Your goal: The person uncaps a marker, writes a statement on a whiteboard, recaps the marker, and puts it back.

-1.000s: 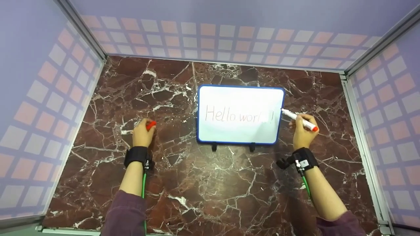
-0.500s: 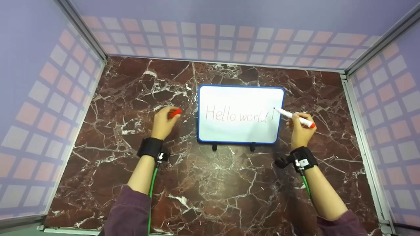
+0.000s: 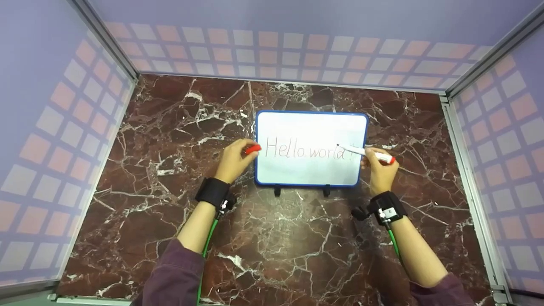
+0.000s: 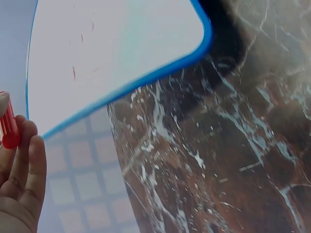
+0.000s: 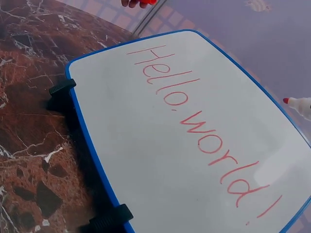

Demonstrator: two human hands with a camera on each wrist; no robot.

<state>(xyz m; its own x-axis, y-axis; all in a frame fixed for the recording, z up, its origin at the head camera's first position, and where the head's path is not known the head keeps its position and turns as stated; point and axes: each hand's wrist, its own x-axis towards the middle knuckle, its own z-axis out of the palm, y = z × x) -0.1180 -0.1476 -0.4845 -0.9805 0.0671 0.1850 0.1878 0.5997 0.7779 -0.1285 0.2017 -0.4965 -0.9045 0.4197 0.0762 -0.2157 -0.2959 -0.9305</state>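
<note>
My left hand (image 3: 235, 160) pinches a red marker cap (image 3: 253, 149) beside the left edge of a small whiteboard (image 3: 310, 125). In the left wrist view the cap (image 4: 9, 127) sits between thumb and fingers. My right hand (image 3: 382, 172) holds a white whiteboard marker (image 3: 353, 149) with a red end, its uncapped tip pointing left over the board. The red tip (image 5: 286, 101) appears off the surface in the right wrist view. "Hello, world!" is written on the board in thin red letters (image 5: 204, 141); in the head view the marker partly covers the exclamation mark.
The blue-framed board is propped on two black feet (image 3: 327, 190) on a dark red marbled table (image 3: 272, 246). Lilac panels with pink and white squares (image 3: 293, 57) enclose the back and both sides. Green cables (image 3: 393, 241) run from the black wrist straps (image 3: 212, 191).
My left hand has moved right and slightly forward with the red cap, up to the board's left edge. My right hand has shifted left, carrying the marker tip from the right edge over the lettering.
</note>
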